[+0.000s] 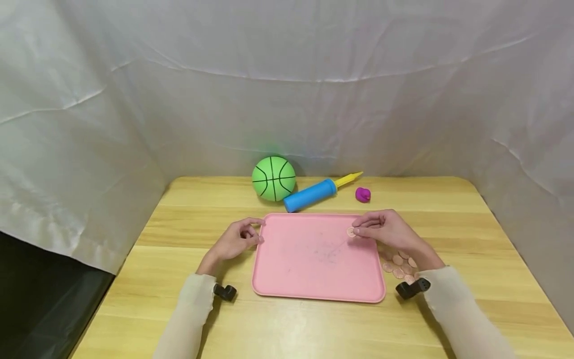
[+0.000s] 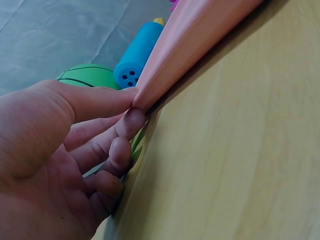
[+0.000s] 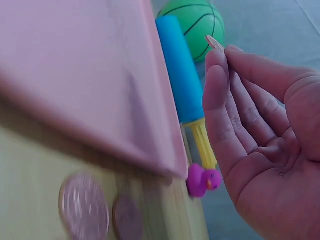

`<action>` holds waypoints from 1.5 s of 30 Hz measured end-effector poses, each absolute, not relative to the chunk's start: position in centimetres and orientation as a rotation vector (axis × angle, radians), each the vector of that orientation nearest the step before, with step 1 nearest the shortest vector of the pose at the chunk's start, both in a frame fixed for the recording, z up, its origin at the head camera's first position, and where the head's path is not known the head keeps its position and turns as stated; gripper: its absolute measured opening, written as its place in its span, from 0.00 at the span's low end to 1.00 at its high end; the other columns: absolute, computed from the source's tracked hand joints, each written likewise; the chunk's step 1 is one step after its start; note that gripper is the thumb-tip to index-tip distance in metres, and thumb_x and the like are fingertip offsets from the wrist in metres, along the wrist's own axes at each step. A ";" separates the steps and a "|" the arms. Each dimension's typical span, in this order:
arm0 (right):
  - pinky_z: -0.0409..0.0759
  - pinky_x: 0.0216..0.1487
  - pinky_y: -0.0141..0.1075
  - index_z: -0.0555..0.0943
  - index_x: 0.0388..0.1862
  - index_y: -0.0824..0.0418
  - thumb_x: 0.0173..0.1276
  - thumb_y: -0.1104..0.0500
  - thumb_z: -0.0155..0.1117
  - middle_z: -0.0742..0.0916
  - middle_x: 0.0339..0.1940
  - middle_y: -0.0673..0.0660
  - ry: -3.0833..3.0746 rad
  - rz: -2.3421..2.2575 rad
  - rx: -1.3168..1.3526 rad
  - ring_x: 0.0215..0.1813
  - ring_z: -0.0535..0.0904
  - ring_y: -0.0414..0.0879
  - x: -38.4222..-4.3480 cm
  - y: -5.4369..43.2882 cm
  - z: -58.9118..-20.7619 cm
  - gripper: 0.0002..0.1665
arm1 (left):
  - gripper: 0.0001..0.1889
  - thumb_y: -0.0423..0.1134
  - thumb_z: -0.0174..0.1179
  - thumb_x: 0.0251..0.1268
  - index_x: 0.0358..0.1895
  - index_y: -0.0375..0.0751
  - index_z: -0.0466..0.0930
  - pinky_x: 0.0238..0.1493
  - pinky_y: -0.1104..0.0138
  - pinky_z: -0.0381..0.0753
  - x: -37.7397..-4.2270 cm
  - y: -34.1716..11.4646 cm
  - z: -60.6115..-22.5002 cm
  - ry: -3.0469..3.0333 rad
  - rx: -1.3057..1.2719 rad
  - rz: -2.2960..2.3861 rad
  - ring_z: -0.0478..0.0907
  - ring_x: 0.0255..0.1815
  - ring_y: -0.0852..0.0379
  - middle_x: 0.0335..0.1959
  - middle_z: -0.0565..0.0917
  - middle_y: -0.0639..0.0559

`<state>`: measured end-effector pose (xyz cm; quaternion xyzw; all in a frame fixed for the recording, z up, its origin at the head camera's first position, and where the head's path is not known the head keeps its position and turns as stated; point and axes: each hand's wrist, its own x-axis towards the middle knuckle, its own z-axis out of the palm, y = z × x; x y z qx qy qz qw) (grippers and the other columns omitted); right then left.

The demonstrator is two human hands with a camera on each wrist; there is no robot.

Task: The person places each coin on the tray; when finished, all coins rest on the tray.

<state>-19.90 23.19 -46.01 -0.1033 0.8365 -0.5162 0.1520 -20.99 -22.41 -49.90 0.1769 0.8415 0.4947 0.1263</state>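
Observation:
A pink rectangular tray lies on the wooden table. My left hand is at its left side; the left wrist view shows the thumb and a fingertip pinching the tray's rim, other fingers curled below. Over the tray's far right corner, my right hand pinches a copper-coloured coin between thumb and forefinger. In the right wrist view that coin is seen nearly edge-on at the fingertips. Several similar coins lie on the table right of the tray, partly under the right wrist.
Behind the tray are a green ball with black lines and a blue hand pump with a yellow nozzle. A small purple rubber duck sits right of the pump. Grey-white cloth hangs behind the table.

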 end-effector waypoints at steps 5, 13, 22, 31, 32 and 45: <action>0.87 0.53 0.31 0.90 0.54 0.64 0.73 0.54 0.78 0.95 0.47 0.59 2.368 -1.507 -0.378 0.50 0.94 0.51 -20.4 21.8 -46.2 0.18 | 0.24 0.27 0.65 0.75 0.72 0.32 0.78 0.36 0.73 0.74 -20.9 -22.3 -49.9 2.447 0.505 1.439 0.76 0.33 0.59 0.38 0.88 0.38; 0.87 0.51 0.31 0.91 0.53 0.62 0.72 0.53 0.79 0.95 0.46 0.57 2.360 -1.511 -0.419 0.49 0.93 0.53 -21.4 18.7 -45.9 0.18 | 0.25 0.26 0.64 0.74 0.73 0.34 0.79 0.36 0.73 0.74 -21.0 -22.4 -49.9 2.448 0.477 1.439 0.76 0.33 0.57 0.40 0.89 0.36; 0.89 0.50 0.30 0.91 0.55 0.64 0.72 0.57 0.79 0.95 0.47 0.60 2.337 -1.622 -0.349 0.47 0.93 0.47 -22.1 14.9 -46.3 0.17 | 0.25 0.25 0.64 0.74 0.73 0.33 0.78 0.36 0.73 0.74 -21.0 -22.3 -50.0 2.439 0.486 1.438 0.76 0.34 0.56 0.40 0.89 0.35; 0.87 0.48 0.29 0.92 0.53 0.64 0.71 0.59 0.79 0.96 0.46 0.59 2.322 -1.648 -0.358 0.45 0.92 0.42 -22.7 11.7 -47.4 0.15 | 0.25 0.25 0.63 0.74 0.73 0.34 0.78 0.37 0.72 0.74 -21.2 -22.4 -50.0 2.440 0.479 1.440 0.76 0.34 0.56 0.39 0.88 0.37; 0.87 0.48 0.29 0.92 0.52 0.64 0.71 0.59 0.79 0.95 0.45 0.60 2.315 -1.651 -0.367 0.44 0.91 0.42 -22.8 11.3 -47.5 0.14 | 0.25 0.25 0.63 0.74 0.73 0.34 0.78 0.37 0.72 0.74 -21.2 -22.4 -49.9 2.441 0.476 1.440 0.76 0.35 0.56 0.40 0.88 0.37; 0.88 0.40 0.31 0.92 0.44 0.67 0.68 0.64 0.79 0.96 0.37 0.61 2.271 -1.619 -0.447 0.34 0.92 0.42 -22.6 7.3 -49.3 0.08 | 0.26 0.25 0.64 0.74 0.73 0.33 0.78 0.37 0.73 0.75 -21.1 -22.4 -49.9 2.449 0.487 1.435 0.77 0.35 0.54 0.40 0.88 0.36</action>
